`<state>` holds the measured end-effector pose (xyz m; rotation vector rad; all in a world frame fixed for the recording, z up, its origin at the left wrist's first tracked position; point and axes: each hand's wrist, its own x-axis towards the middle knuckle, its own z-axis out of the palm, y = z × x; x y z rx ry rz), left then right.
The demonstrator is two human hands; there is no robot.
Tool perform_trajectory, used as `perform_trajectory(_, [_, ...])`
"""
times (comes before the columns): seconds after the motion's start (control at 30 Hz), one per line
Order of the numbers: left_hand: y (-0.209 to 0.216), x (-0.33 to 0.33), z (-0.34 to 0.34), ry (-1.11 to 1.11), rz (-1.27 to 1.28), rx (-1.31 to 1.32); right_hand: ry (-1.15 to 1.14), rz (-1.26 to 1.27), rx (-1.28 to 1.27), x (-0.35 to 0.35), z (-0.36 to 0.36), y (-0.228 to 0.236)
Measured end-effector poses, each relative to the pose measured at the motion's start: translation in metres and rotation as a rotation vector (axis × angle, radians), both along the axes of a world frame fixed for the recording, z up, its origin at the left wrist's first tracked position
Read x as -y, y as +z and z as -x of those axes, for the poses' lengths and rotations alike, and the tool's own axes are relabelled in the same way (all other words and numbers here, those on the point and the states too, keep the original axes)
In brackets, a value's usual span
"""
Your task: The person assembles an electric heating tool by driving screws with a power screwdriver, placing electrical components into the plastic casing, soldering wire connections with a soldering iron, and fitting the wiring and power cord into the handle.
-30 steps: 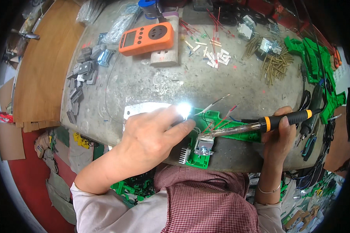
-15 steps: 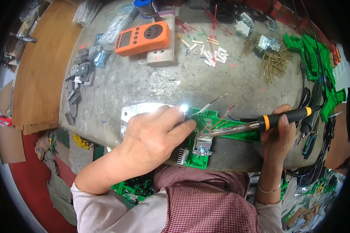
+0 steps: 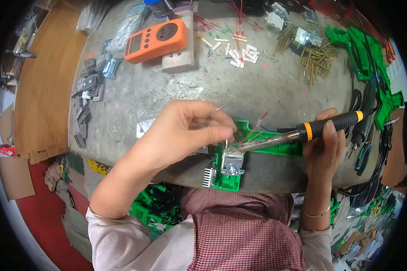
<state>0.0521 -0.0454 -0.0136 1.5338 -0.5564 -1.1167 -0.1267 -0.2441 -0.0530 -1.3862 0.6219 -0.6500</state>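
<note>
My right hand (image 3: pixel 326 135) grips the black and yellow handle of a soldering iron (image 3: pixel 332 128). Its metal shaft slants left, and the tip meets the top of a silver metal component (image 3: pixel 233 165). That component sits in a green plastic housing (image 3: pixel 276 152) at the table's near edge. Close to the iron's tip, my left hand (image 3: pixel 185 126) pinches a thin wire (image 3: pixel 215 112), whose end sticks up past the fingers. The fingertips partly hide the joint. Red-sleeved wires (image 3: pixel 261 118) rise from the housing, and a finned heat sink (image 3: pixel 208 177) stands at its left.
An orange meter (image 3: pixel 156 40) rests on a power strip (image 3: pixel 178 62). Grey heat sinks (image 3: pixel 90 83) lie at the left. Beyond are white parts (image 3: pixel 244 56), brass-coloured screws (image 3: pixel 316 63) and more green housings (image 3: pixel 362 58). Black cables hang along the right edge.
My left hand has lifted and turned, its fingers now pinched just beside the iron's tip. The wire that stood above the housing now shows at my left fingers. The iron stays nearly in place.
</note>
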Motion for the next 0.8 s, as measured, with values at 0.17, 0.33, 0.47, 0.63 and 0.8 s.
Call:
perform_trajectory(0.17, [-0.002,0.005,0.018,0.105,-0.113,0.178,0.01,-0.015,0.013,0.0,0.0,0.0])
perform_trajectory(0.33, [-0.002,0.003,0.027,0.053,-0.143,0.517,0.014,-0.011,0.034,0.0,0.001,-0.001])
perform_trajectory(0.47, [-0.006,0.001,0.029,0.064,-0.114,0.721,-0.05,-0.043,0.039,-0.003,-0.001,0.0])
perform_trajectory(0.63, [-0.012,0.002,0.03,0.058,-0.065,0.78,-0.108,-0.062,0.054,0.005,0.001,-0.001])
perform_trajectory(0.8, [-0.014,0.0,0.029,0.055,-0.028,0.808,-0.036,-0.033,0.011,0.0,0.001,0.002])
